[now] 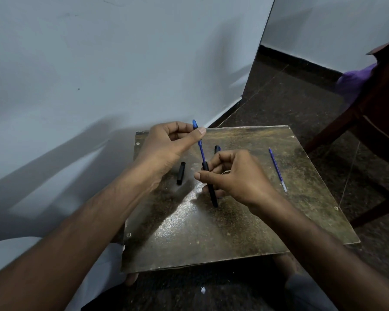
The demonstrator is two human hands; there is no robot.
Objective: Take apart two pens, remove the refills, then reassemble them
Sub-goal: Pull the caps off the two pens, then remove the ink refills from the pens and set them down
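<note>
We saw two bare hands working above a small brown tabletop (245,221) that stood close to a pale wall (76,75).

The left hand (166,147) was raised over the far left part of the tabletop. Its thumb and fingers were closed on the upper end of a blue refill (201,151), just under the blue end piece. The refill pointed up and away from us and was a little tilted.

The right hand (236,176) was lower and nearer to us. Its grip was closed around a black barrel (211,187), with the thumb on the left side and the fingers bent on the right side. The lower part of the refill was inside the top opening of the barrel, so both parts made one long line between the two hands. The lower end of the barrel was near the tabletop; we could not tell if it touched.

A short black cap (181,173) lay on the tabletop, to the left of the barrel and below the left hand. Another dark pen part (217,149) showed just behind the right hand's fingers, and most of it was hidden. A second blue refill (277,169) lay alone on the right side of the tabletop, well apart from both hands.

A dark wooden chair (368,113) stood on the floor to the right.
</note>
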